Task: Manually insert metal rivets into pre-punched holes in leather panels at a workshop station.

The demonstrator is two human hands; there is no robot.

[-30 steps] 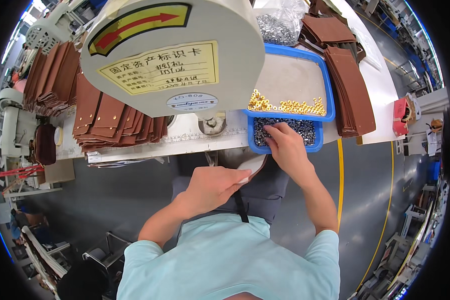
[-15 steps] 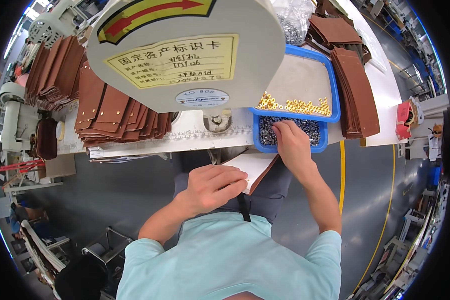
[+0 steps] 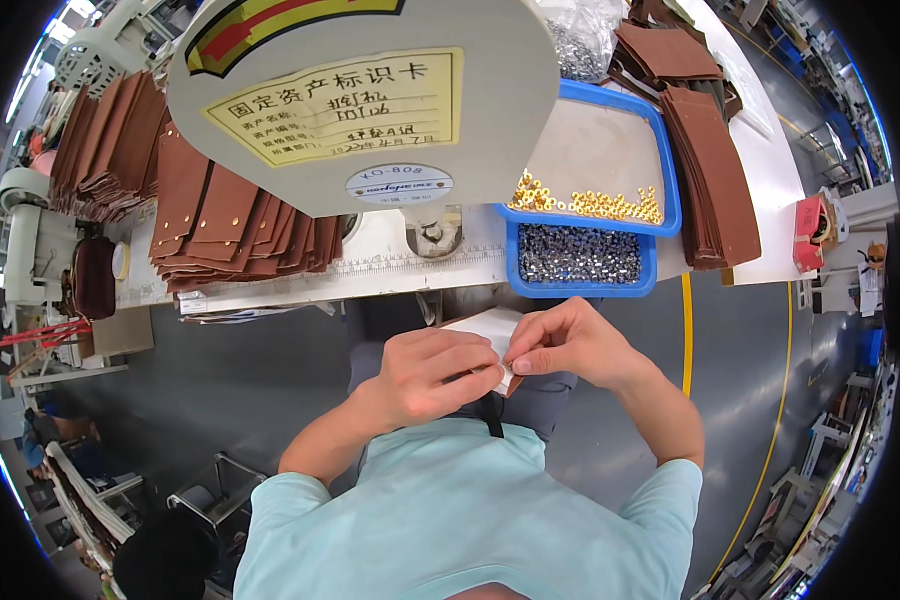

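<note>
Over my lap, my left hand (image 3: 435,372) is closed on the near end of a panel (image 3: 488,322) with a white face and brown edge. My right hand (image 3: 578,345) meets it there, thumb and fingers pinched at the panel's right edge close to the left fingertips. Whatever sits in that pinch is too small to make out. Beyond the right hand, small silver metal pieces (image 3: 580,255) fill a lower blue tray (image 3: 585,291). An upper blue tray (image 3: 669,150) overlaps it, with small gold ring-shaped pieces (image 3: 610,206) along its near side.
A large pale machine head (image 3: 505,110) overhangs the white table (image 3: 380,275) in front of me. Brown panels with gold studs (image 3: 235,225) are piled at left, beside another brown stack (image 3: 110,140). More brown panels (image 3: 710,180) stand right of the trays, near a red box (image 3: 808,235).
My right hand has left the tray of silver pieces and come back to the panel beside my left hand. The left hand keeps its hold, and the machine head appears slightly shifted left.
</note>
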